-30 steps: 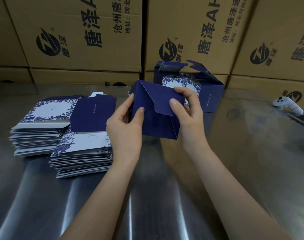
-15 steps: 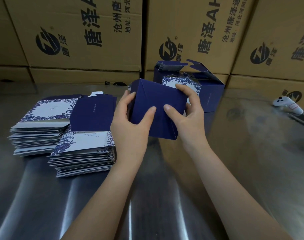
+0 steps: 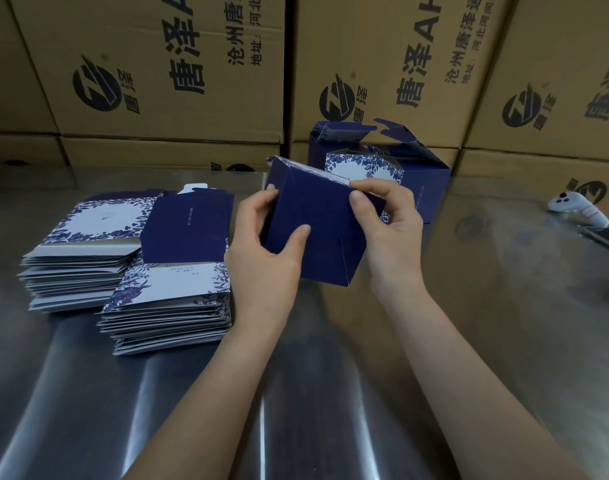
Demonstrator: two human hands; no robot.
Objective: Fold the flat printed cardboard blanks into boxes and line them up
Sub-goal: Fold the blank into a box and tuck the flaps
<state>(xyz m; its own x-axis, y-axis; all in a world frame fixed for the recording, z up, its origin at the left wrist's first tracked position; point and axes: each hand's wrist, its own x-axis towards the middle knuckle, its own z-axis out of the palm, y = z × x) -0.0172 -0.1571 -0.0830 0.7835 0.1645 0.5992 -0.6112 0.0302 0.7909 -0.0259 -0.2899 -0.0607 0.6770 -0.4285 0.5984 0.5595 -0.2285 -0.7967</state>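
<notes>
My left hand (image 3: 261, 251) has a curled grip on the dark blue box (image 3: 313, 223). My thumb lies on the side that faces me, and my fingers wrap round its left edge. My right hand (image 3: 389, 230) pinches the top right corner, thumb in front and bent fingers behind. Both grips are closed on the box. I hold it up in the air above the surface (image 3: 331, 393), with its top leaning away from me.

The box is thin, smooth card with sharp folded edges. The side I see is plain blue with a small slit low down. A pale, shiny strip runs along the top edge.

Just behind it stand the folded boxes (image 3: 431, 188). They are blue with a white panel and blue leaf print, and their top flaps stick up open.

To my left lie two piles of flat card. The near pile (image 3: 178, 306) has a top sheet that is half blue and half white with leaves. The far pile (image 3: 81, 251) shows a white panel ringed with leaves. The thin sheets fan out a little at their grey edges.

The surface is shiny metal with bright streaks of light. Far to my right sit a rounded white controller (image 3: 573, 211) and a flat dark phone (image 3: 604, 235). Big brown cartons (image 3: 178, 64) with black print make a wall at the back.
</notes>
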